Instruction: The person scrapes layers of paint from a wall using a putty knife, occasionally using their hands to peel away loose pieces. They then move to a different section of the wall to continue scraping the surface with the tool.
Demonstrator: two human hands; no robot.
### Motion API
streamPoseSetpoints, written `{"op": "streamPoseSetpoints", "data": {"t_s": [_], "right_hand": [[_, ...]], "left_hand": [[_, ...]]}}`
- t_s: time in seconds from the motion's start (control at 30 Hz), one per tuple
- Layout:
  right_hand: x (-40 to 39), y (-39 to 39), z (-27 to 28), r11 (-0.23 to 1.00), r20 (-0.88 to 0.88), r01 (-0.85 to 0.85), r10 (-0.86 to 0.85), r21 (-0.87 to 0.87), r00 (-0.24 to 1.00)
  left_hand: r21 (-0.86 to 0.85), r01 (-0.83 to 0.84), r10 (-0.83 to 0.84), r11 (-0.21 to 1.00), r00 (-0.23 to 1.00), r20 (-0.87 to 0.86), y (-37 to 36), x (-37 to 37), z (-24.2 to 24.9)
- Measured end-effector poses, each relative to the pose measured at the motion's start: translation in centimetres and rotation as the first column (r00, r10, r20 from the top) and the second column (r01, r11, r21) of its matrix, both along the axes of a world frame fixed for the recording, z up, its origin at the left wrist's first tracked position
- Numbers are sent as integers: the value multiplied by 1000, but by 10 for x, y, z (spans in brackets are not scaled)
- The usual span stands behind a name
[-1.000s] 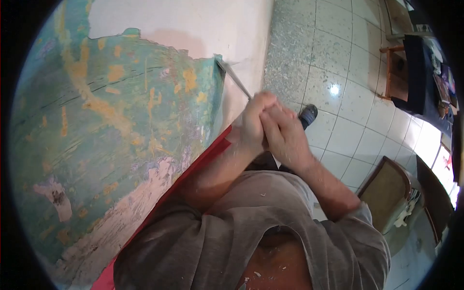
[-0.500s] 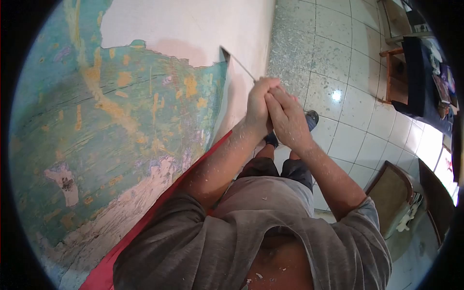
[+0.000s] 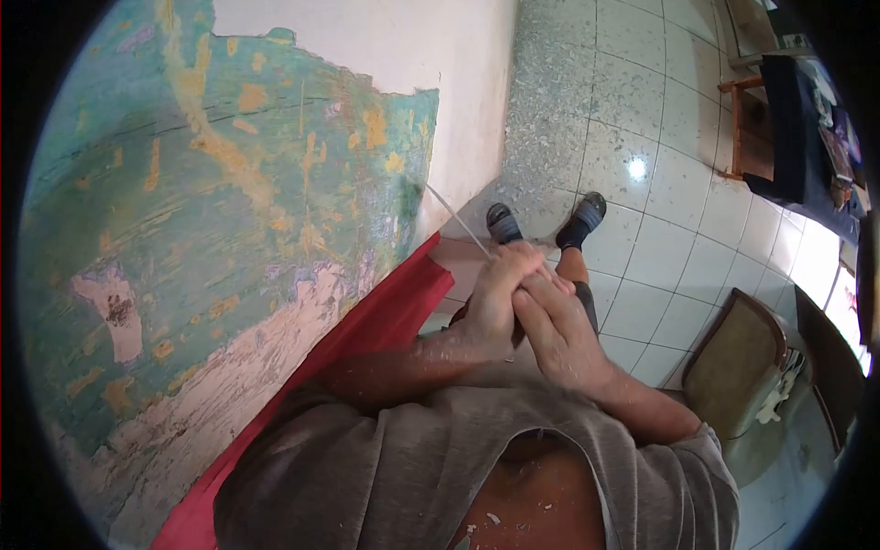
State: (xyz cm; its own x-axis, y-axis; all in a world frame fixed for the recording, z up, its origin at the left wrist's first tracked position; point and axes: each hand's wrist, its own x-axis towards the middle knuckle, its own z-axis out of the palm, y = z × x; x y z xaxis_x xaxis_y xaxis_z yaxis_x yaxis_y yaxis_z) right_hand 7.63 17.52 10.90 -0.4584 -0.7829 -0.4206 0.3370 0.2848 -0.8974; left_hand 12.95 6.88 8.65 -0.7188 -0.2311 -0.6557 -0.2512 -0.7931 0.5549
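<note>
My left hand (image 3: 502, 291) and my right hand (image 3: 561, 323) are clasped together in front of my body, fingers closed round a thin scraper (image 3: 458, 220). Its handle is hidden inside my grip. The slim metal part points up and left, its end at the right edge of the green painted wall (image 3: 312, 183), where it seems to touch. Yellow patches and scratches mark the green paint. Above and beside it, the wall shows a bare pale surface (image 3: 385, 41) with a ragged border. Small pale flakes stick to my skin.
A red cloth (image 3: 367, 321) hangs along the wall's lower part by my left arm. Paint flakes litter the tiled floor (image 3: 632, 110) near my sandalled feet (image 3: 582, 220). On the right stand a brown padded chair (image 3: 738, 357) and an orange wooden frame (image 3: 747, 128) beside dark cloth.
Both hands have come down toward my body with the scraper. Its tip has dropped lower along the right edge of the green paint. My feet and more red cloth now show.
</note>
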Motion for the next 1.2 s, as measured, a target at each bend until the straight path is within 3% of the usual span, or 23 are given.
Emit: {"op": "streamPoseSetpoints", "data": {"t_s": [0.07, 0.1, 0.13, 0.17, 0.2, 0.27, 0.33, 0.4, 0.47, 0.53, 0.57, 0.67, 0.73, 0.8, 0.83, 0.87, 0.9, 0.97, 1.0, 1.07, 1.13, 1.17, 1.2], "right_hand": [[13, -1, 10, 975, -187, 197, -214, -105, 959], [5, -10, 1, 975, -191, 197, -214, -106, 958], [-10, -24, -16, 997, -206, 74, -77, -22, 976], [-16, -30, -26, 996, -204, -51, 64, 67, 977], [-15, -32, -30, 996, -212, -53, 65, 65, 975], [-14, -35, -35, 983, -9, 182, -182, -24, 983], [-16, -21, -17, 991, -96, 129, -126, 25, 987], [-5, -6, 9, 997, -177, 70, -63, 32, 982], [-9, -19, -8, 999, -227, 30, -26, 14, 974], [-12, -42, -44, 1000, -261, 3, 0, 12, 965], [-21, -63, -74, 996, -241, 86, -85, -7, 967], [-37, -62, -71, 986, -173, 169, -166, 4, 971], [-24, -42, -42, 984, -105, 170, -164, 55, 981], [-7, -26, -19, 935, -388, 301, -353, -190, 851], [-14, -30, -25, 936, -388, 296, -349, -190, 853], [-23, -34, -35, 988, -256, 153, -146, 11, 956], [-27, -34, -42, 982, -73, -27, 41, 187, 997], [-38, -32, -57, 992, -58, 48, -41, 119, 997], [-40, -29, -60, 990, -18, 126, -125, 62, 992], [-36, -15, -26, 988, -25, 78, -76, 135, 997], [-21, -13, -6, 972, -267, 224, -236, -75, 934], [-21, -11, -9, 995, -190, 90, -81, 37, 978], [-25, -20, -24, 995, -185, 91, -83, 37, 979]], "left_hand": [[36, 46, -47, 998, 998, 32, -1, 1, 9], [50, 26, -29, 998, 997, 69, -8, 0, 1], [68, 6, -14, 998, 994, 111, -15, -1, -4], [279, 13, -25, 960, 999, 40, -32, -28, 27], [277, 13, -23, 961, 999, 32, -34, -33, 14], [196, -119, 70, 973, 969, 239, -30, -28, -23], [200, -118, 83, 973, 980, 179, -20, -20, -20], [59, 61, -63, 996, 998, 30, -10, -6, 2], [7, 78, -78, 997, 996, -31, -16, -3, -9], [319, -92, 31, 943, 981, 193, -44, -27, -16], [297, 48, -114, 954, 971, 209, -66, -44, -25], [186, 53, -86, 981, 982, 170, -63, -55, -59], [245, -23, -17, 969, 987, 160, -35, -36, -36], [-74, 125, -125, 989, 992, 0, -16, -14, -28], [142, 36, -25, 989, 997, -74, -11, -10, -28], [147, 35, -25, 989, 997, -70, -17, -16, -38], [204, -64, 55, 977, 997, 52, -27, -29, -50], [201, -174, 131, 964, 969, 210, -27, -44, -54], [203, -176, 133, 963, 969, 208, -21, -43, -48], [194, -154, 117, 969, 975, 186, -7, -41, -30], [93, -89, 81, 992, 993, 91, -9, -31, -23], [131, -93, 86, 987, 995, 58, -16, -31, -26], [175, -91, 87, 980, 996, 32, -22, -28, -29]]}}
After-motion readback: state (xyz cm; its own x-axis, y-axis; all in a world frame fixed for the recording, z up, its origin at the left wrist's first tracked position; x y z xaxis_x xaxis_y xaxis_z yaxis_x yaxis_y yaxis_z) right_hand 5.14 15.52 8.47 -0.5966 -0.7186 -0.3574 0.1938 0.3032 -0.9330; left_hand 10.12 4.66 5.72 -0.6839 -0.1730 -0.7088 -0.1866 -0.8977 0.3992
